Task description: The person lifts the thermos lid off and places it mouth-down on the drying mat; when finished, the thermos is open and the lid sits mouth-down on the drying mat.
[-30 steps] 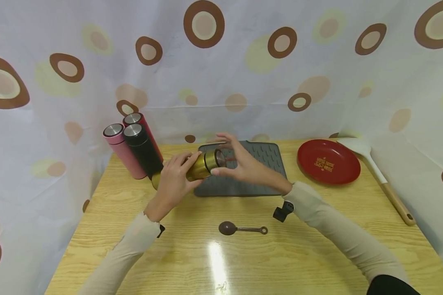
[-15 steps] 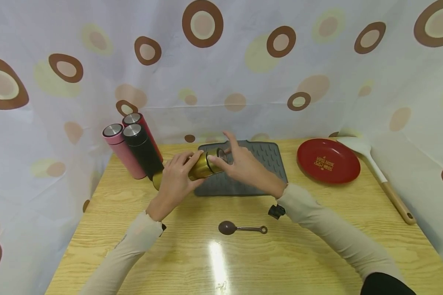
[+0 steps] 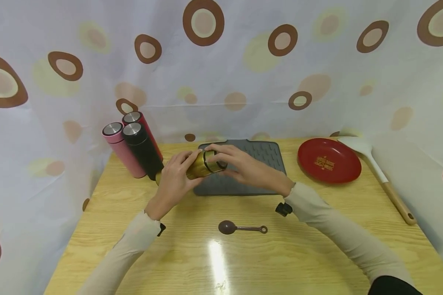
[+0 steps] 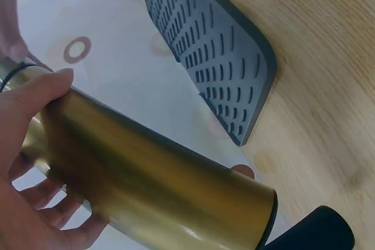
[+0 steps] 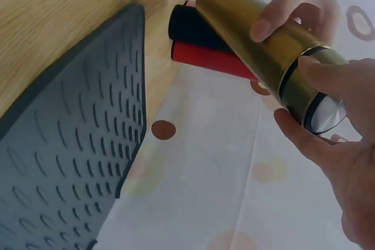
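Observation:
A gold thermos flask is held tilted, nearly lying, above the table, with its capped end pointing right. My left hand grips the flask's body, its thumb and fingers wrapped round it in the left wrist view. At the other end, my right hand has its thumb and fingers round the gold lid, whose silver top shows in the right wrist view. The lid sits on the flask, a dark ring at the joint. Behind the left hand stand pink, black and red thermos flasks.
A grey ridged mat lies under and behind the held flask. To the right are a red oval plate and a white turner with a wooden handle. A brown spoon lies nearer the front. Patterned cloth hangs behind.
My right hand has gone from spread fingers beside the lid to fingers closed round it, with a twist of the wrist between. My left hand keeps its grip, nearly still.

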Demonstrator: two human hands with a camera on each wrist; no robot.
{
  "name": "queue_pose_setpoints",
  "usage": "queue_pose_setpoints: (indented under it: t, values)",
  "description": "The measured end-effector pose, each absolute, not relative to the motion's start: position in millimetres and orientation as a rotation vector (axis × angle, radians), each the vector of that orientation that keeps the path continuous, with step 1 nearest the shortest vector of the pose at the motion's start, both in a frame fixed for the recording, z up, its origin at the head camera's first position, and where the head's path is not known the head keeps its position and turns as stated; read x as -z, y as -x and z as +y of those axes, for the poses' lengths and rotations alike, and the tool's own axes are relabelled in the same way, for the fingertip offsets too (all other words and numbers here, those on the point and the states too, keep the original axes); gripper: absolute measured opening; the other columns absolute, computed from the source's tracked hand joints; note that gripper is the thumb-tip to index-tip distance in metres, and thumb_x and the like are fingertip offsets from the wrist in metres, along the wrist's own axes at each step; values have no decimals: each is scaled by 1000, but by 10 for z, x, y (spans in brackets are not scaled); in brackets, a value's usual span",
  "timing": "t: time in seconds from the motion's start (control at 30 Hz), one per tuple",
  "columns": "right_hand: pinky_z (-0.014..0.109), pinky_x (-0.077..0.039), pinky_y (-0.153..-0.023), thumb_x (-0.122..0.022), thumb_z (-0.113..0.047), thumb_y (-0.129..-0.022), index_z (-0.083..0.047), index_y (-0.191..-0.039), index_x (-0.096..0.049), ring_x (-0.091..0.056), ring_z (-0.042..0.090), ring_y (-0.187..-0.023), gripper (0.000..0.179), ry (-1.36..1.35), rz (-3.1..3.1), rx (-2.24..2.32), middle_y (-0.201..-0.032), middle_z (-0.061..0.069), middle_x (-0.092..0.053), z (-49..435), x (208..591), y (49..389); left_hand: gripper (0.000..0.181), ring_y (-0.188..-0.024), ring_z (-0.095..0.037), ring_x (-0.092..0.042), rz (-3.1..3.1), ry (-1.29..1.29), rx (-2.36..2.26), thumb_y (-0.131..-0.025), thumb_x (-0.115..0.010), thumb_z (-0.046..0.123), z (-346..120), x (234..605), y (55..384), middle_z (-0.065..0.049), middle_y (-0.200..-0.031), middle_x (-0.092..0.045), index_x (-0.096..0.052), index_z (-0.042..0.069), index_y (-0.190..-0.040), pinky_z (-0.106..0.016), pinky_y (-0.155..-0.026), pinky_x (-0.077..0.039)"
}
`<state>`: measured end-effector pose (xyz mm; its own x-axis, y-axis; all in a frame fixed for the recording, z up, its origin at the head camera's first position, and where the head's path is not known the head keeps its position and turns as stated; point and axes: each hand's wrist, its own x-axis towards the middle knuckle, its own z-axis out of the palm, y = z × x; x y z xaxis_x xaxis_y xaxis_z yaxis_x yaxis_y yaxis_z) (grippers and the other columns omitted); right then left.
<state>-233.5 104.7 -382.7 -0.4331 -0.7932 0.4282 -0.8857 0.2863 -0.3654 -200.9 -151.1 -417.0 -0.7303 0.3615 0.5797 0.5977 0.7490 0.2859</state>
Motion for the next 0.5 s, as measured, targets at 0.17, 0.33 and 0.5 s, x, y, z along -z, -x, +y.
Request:
queue_pose_setpoints:
  t: [0.17, 0.33, 0.5]
  values:
    - [52, -47, -112, -85, -12, -89, -12, -146, -50, -41, 36, -147, 68, -1548, -2318, -781, -162, 16, -37, 1072, 3868, 2329, 77, -115, -40, -65, -2443, 728, 624, -76, -97, 25, -1502, 4160, 1999, -19, -128, -66, -64, 8, -144, -56, -92, -57]
    - [59, -40, -116, -78, -54, -90, -19, -167, -13, -36, 37, -151, 107, -1205, -2477, -1027, -170, 14, -20, 1056, 3824, 2295, 79, -112, -40, -65, -2446, 705, 592, -72, -99, 23, -1505, 4165, 1981, -19, -125, -66, -64, 8, -142, -57, -90, -57]
    - [62, -50, -104, -51, -77, -94, -27, -169, -5, -59, 45, -129, 101, -907, -2615, -1033, -171, 15, -23, 1064, 3774, 2272, 79, -111, -39, -64, -2443, 729, 538, -73, -98, 24, -1476, 4166, 1981, -18, -124, -66, -63, 8, -143, -56, -91, -57]
